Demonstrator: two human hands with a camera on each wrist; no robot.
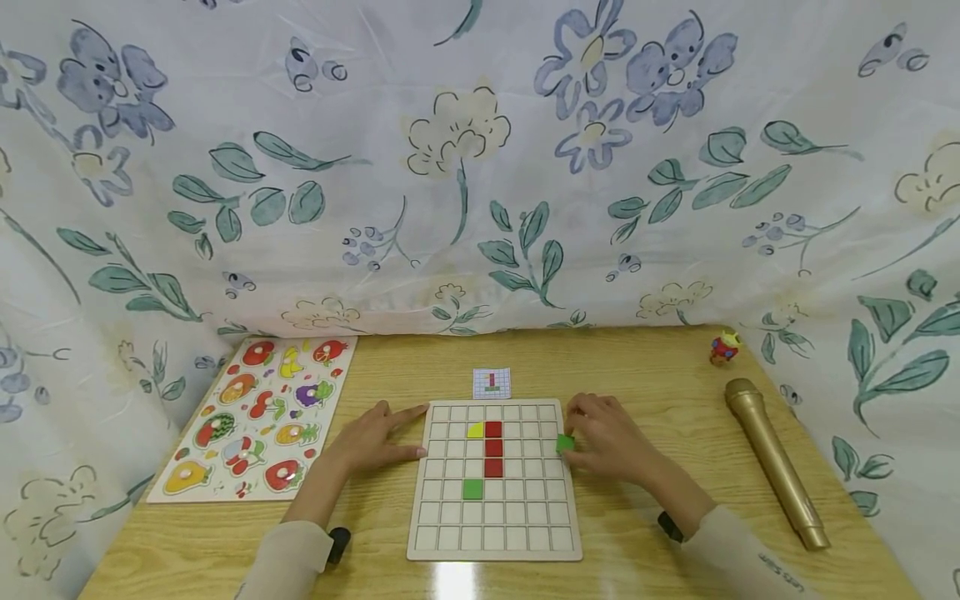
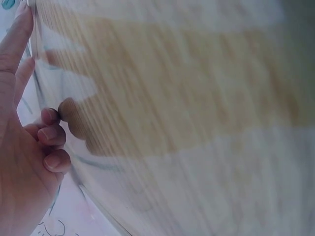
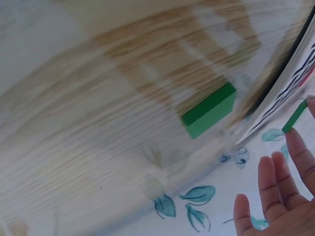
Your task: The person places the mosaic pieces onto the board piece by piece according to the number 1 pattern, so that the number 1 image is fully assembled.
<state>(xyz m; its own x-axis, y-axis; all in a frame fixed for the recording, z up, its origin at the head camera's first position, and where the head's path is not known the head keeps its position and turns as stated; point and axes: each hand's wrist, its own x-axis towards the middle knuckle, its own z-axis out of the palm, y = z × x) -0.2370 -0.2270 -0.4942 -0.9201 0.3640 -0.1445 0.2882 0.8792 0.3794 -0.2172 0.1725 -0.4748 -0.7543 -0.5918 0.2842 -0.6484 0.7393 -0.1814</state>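
Observation:
A white grid board lies on the table with red squares in a column, a yellow piece with a curved edge beside the top one, and a green square lower left. My left hand rests at the board's left side, index fingertip at the top corner and thumb at the edge; its other fingers are curled in the left wrist view. At the right edge my right hand pinches a green square tile between thumb and index finger. Another green tile lies on the table below that hand.
A small pattern card lies just beyond the board. To the left is a fruit puzzle board. A gold microphone and a small toy figure are on the right. A floral curtain encloses the table.

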